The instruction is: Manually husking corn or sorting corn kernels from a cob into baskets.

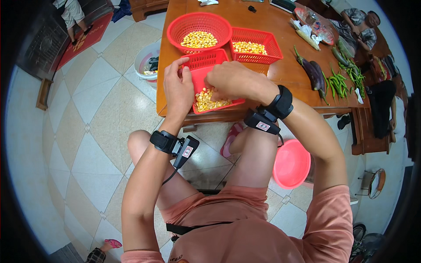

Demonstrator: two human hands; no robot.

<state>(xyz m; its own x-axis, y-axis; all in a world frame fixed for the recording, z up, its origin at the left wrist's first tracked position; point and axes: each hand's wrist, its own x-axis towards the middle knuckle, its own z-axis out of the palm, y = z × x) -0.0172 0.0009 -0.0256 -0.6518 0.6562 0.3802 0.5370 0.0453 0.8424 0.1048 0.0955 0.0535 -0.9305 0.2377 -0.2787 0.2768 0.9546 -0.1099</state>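
Note:
A red rectangular plastic basket point(198, 75) sits at the near left edge of the wooden table, with yellow corn kernels point(205, 101) gathered in its near end. My left hand point(179, 83) grips this basket along its left side, fingers at the far left corner. Inside the basket, my right hand point(235, 79) bends down with its fingertips at the kernels; the fingers are partly hidden, so what they pinch cannot be seen. Just beyond stand a round red colander point(199, 28) and a second rectangular red basket point(256, 59), both holding corn kernels.
The wooden table point(286, 83) carries eggplants point(310, 74), green chili peppers point(338, 85), a corn cob point(308, 40) and a red tray point(330, 36) with tissues. A white bucket point(144, 54) stands left of it. A pink basin point(291, 164) is by my right leg. Other people are around the room.

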